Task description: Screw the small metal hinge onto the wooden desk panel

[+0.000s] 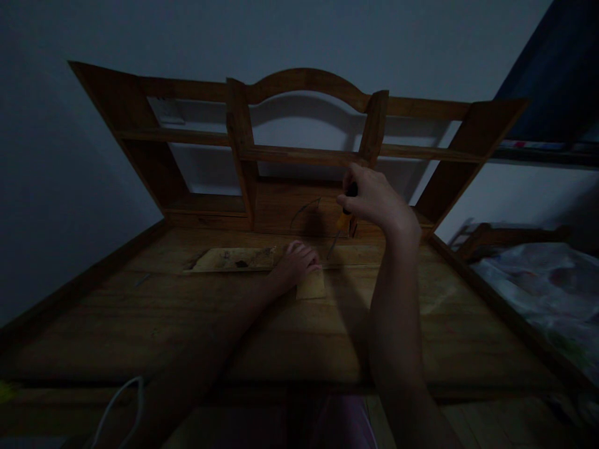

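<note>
In the dim head view my right hand is closed around the handle of a screwdriver. Its handle is dark and yellow, and the thin shaft slants down to the left, with the tip just right of my other hand. My left hand rests low on the desk, fingers curled together over a small pale wooden piece. Left of it lies a long wooden strip with dark, broken patches. Another pale strip extends to the right, behind the screwdriver tip. What lies under my left fingers is hidden.
A wooden desk carries a shelf unit along its back. A thin curved wire-like thing shows before the shelf's lower panel. Plastic bags lie beyond the right edge. A white cable loop hangs at the lower left.
</note>
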`<state>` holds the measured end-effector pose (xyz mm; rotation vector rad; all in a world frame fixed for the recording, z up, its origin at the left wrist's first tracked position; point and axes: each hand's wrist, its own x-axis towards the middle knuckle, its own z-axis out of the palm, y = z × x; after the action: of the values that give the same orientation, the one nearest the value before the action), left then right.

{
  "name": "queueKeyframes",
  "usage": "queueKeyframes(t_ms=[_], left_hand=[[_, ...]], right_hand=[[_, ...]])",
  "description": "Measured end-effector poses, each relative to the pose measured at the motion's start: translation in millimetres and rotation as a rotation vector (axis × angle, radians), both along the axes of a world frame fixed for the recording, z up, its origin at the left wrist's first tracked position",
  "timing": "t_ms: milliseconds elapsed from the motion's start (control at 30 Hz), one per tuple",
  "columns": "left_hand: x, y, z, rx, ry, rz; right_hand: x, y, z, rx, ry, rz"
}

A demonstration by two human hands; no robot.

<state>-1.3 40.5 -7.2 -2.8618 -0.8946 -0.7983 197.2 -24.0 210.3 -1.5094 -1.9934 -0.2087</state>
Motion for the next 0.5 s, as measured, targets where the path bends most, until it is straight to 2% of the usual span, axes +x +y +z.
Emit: queueKeyframes(t_ms=[500], left_hand=[[12,-4,0.3,0.283,0.129,0.052]], right_hand=[[-3,6,-3.0,-0.005,-0.021,0.033]])
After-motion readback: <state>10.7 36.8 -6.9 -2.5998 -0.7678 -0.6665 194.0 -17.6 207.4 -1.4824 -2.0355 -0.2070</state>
